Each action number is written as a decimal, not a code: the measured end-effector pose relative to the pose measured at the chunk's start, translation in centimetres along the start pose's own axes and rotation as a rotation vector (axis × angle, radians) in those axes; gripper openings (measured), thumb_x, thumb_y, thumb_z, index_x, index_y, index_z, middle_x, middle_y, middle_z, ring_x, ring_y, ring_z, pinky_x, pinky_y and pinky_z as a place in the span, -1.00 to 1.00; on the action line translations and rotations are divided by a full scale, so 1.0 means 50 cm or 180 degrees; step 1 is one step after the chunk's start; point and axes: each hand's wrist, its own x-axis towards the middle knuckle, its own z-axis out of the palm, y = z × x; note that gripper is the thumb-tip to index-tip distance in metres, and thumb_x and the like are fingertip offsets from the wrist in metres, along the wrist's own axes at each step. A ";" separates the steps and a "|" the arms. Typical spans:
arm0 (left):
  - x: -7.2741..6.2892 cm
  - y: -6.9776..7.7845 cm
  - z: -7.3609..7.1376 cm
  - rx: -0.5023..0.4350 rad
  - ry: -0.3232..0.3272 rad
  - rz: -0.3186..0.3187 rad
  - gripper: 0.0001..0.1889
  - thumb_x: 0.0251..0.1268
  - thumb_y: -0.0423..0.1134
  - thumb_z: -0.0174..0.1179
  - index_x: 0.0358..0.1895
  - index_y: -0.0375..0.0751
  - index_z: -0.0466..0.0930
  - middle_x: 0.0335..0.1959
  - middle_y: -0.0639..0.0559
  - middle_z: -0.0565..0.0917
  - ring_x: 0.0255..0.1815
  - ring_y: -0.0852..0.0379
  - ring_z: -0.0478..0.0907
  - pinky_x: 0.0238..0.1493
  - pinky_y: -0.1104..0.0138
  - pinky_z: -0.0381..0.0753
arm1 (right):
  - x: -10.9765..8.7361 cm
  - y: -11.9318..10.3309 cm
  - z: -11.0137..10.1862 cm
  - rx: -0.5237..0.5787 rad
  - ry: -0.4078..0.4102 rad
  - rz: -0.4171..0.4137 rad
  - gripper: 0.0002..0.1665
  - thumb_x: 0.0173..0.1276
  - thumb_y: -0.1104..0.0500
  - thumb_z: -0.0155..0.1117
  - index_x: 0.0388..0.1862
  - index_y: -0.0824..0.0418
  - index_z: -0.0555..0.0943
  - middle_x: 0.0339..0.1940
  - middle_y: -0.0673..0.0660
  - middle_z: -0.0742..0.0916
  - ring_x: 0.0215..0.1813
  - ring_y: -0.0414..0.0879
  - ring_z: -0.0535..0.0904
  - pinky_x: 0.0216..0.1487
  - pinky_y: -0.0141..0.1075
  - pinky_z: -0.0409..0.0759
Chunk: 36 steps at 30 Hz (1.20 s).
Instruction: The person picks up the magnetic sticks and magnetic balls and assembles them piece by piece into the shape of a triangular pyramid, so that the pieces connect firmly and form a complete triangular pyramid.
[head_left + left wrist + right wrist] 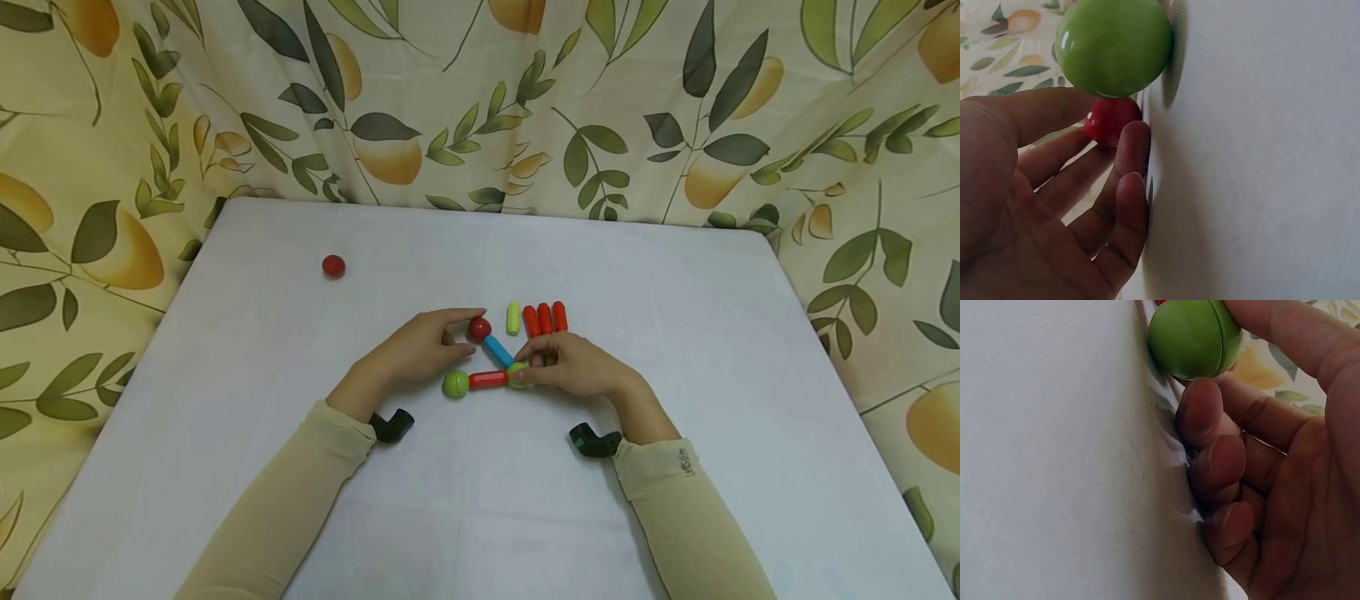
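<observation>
A blue rod (498, 352) links a red ball (479, 329) to a green ball (517, 375). From that green ball a red rod (488, 380) runs left to a second green ball (455, 384). My left hand (420, 346) holds the red ball between index finger and thumb; in the left wrist view the red ball (1110, 122) shows partly behind the fingers. With thumb and fingers my right hand (573, 364) pinches the green ball at the joint, seen close up as a green ball (1192, 337) in the right wrist view. Its other fingers are curled near the tabletop.
Just behind the right hand a yellow-green rod (513, 318) and three red rods (545, 318) lie side by side. Another red ball (333, 267) sits farther back on the left. A white cloth covers the table (675, 283); a patterned curtain (480, 100) hangs behind.
</observation>
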 end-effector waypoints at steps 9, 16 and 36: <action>0.002 -0.010 -0.005 -0.0070 -0.0070 0.0041 -0.45 0.50 -0.02 0.25 0.50 0.31 0.41 0.26 0.17 0.57 -0.08 0.05 0.55 -0.11 0.23 0.59 | -0.003 0.004 0.000 0.0021 -0.0025 0.0091 -0.67 0.24 -0.13 0.57 -0.18 0.01 0.73 -0.44 0.03 0.63 -0.34 -0.09 0.51 -0.25 -0.29 0.42; -0.004 -0.019 -0.035 -0.0110 -0.0355 0.0097 -0.44 0.26 0.07 0.46 0.27 0.05 0.51 0.12 0.10 0.61 -0.02 0.08 0.56 0.05 0.22 0.55 | -0.004 0.008 -0.002 -0.0009 -0.0039 0.0072 -0.68 0.22 -0.15 0.57 -0.22 0.00 0.73 -0.46 0.02 0.64 -0.35 -0.10 0.52 -0.26 -0.28 0.44; -0.005 -0.040 -0.041 -0.0208 -0.0727 0.0222 -0.61 0.14 -0.06 0.57 -0.01 0.04 0.64 -0.15 0.07 0.66 -0.05 0.07 0.57 0.08 0.23 0.55 | -0.004 0.027 -0.038 0.0024 0.1769 0.0624 -0.54 0.49 0.02 0.31 0.27 0.15 0.52 -0.02 0.20 0.59 -0.10 0.07 0.55 -0.14 -0.22 0.49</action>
